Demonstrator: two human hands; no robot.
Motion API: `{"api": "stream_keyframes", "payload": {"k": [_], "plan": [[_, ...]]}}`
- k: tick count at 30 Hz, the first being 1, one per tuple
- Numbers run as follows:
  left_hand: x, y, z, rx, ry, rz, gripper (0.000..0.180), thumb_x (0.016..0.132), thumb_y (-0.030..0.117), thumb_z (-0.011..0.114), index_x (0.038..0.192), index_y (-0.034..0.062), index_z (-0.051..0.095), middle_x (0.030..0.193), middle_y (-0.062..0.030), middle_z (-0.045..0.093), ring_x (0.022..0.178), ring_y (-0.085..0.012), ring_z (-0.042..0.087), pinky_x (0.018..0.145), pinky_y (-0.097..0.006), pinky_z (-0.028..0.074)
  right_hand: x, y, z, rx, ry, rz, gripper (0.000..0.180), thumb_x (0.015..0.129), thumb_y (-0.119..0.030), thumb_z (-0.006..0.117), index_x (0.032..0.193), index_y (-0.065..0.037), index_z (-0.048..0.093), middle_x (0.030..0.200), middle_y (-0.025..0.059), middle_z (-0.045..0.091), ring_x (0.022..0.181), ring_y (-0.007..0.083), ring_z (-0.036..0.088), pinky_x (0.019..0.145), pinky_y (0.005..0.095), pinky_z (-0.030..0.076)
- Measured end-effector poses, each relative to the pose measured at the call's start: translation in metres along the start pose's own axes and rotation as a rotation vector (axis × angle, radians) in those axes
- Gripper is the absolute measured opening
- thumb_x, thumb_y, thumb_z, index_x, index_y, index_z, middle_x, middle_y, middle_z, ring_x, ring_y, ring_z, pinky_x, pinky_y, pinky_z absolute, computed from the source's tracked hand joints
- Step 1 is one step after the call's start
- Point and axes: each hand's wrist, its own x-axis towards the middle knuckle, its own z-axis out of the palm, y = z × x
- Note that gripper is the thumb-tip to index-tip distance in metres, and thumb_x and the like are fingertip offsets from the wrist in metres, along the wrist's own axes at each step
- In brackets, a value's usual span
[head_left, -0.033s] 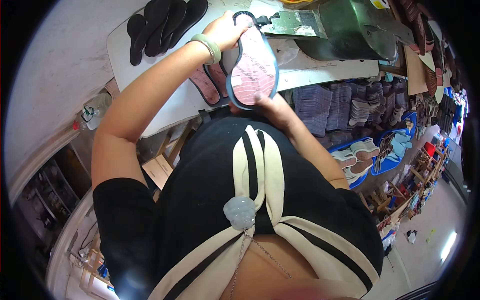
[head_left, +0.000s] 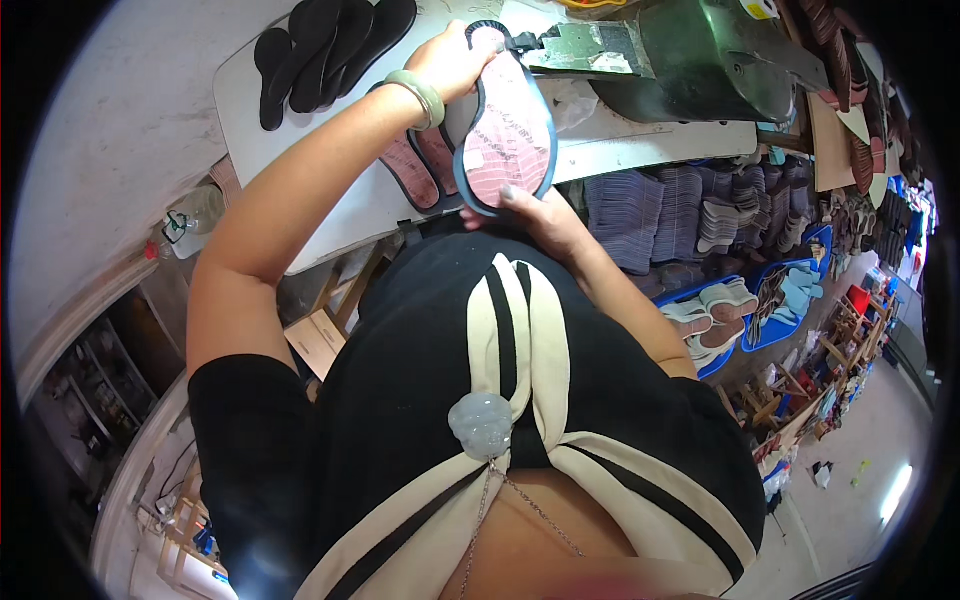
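A shoe sole [head_left: 508, 140] with a pink, printed face and a dark rim is held over the table edge, its narrow end away from me. My left hand [head_left: 452, 62] is closed on the narrow end, thumb on the pink face. That end lies beside a small dark part at the tip of a green metal machine arm [head_left: 585, 48]; whether they touch I cannot tell. My right hand [head_left: 545, 218] grips the wide near end, thumb on top and fingers partly hidden beneath. Left of the sole, similar pink soles [head_left: 408, 172] lie on the white table [head_left: 250, 95].
Several black soles [head_left: 340, 45] lie at the table's far left. A green machine body [head_left: 700, 60] fills the far right. Stacked grey soles [head_left: 625, 215] stand below the table to the right, beside blue baskets [head_left: 760, 335] with more pieces. A wooden stool [head_left: 318, 342] is at the left.
My right thumb has shifted slightly on the wide end of the sole, and its fingers show a little more at the near edge. My left hand stays where it was.
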Motion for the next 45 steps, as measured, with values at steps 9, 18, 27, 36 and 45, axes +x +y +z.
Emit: {"api": "stream_keyframes", "payload": {"k": [9, 18, 27, 36, 45], "plan": [[0.021, -0.003, 0.019, 0.049, 0.447, -0.052, 0.053, 0.087, 0.046, 0.053, 0.118, 0.0022, 0.051, 0.103, -0.0268, 0.063, 0.098, -0.041, 0.061, 0.085, -0.045, 0.047, 0.036, 0.007, -0.018, -0.061, 0.18, -0.096, 0.029, 0.09, -0.021, 0.055, 0.104, 0.004, 0.057, 0.086, 0.0121, 0.066, 0.078, 0.023, 0.066, 0.072, 0.0326, 0.053], [0.059, -0.033, 0.015, -0.046, 0.706, 0.153, 0.037, 0.092, 0.041, 0.047, 0.105, 0.0061, 0.051, 0.087, -0.028, 0.062, 0.083, -0.047, 0.059, 0.071, -0.051, 0.046, 0.07, -0.001, -0.024, -0.082, 0.281, -0.156, 0.028, 0.09, -0.022, 0.058, 0.097, 0.005, 0.062, 0.085, 0.0138, 0.067, 0.068, 0.0191, 0.066, 0.065, 0.0279, 0.051], [0.071, -0.041, -0.019, 0.384, 0.806, 0.488, 0.051, 0.08, 0.042, 0.063, 0.108, -0.0004, 0.057, 0.11, -0.0251, 0.061, 0.097, -0.0396, 0.06, 0.088, -0.043, 0.045, 0.091, -0.025, -0.025, -0.143, 0.283, -0.104, 0.031, 0.09, -0.026, 0.06, 0.099, 0.003, 0.062, 0.077, 0.0114, 0.067, 0.064, 0.0155, 0.064, 0.062, 0.0253, 0.05], [0.074, -0.018, -0.046, 0.138, -0.596, 0.462, 0.054, 0.074, 0.019, 0.074, 0.124, 0.0085, 0.055, 0.112, -0.0085, 0.062, 0.099, -0.0195, 0.057, 0.093, -0.031, 0.045, 0.103, -0.041, -0.029, -0.228, 0.349, -0.068, 0.035, 0.091, -0.031, 0.056, 0.098, 0.003, 0.063, 0.076, 0.0113, 0.068, 0.061, 0.0137, 0.063, 0.058, 0.0226, 0.048], [0.047, -0.04, -0.037, -0.181, -0.383, 0.21, 0.046, 0.082, 0.019, 0.07, 0.123, 0.0044, 0.053, 0.105, -0.0078, 0.062, 0.092, -0.0121, 0.057, 0.083, -0.024, 0.048, 0.105, -0.04, -0.031, -0.274, 0.325, -0.118, 0.033, 0.093, -0.031, 0.053, 0.09, 0.0, 0.064, 0.076, 0.012, 0.068, 0.058, 0.0129, 0.061, 0.054, 0.0228, 0.045]]}}
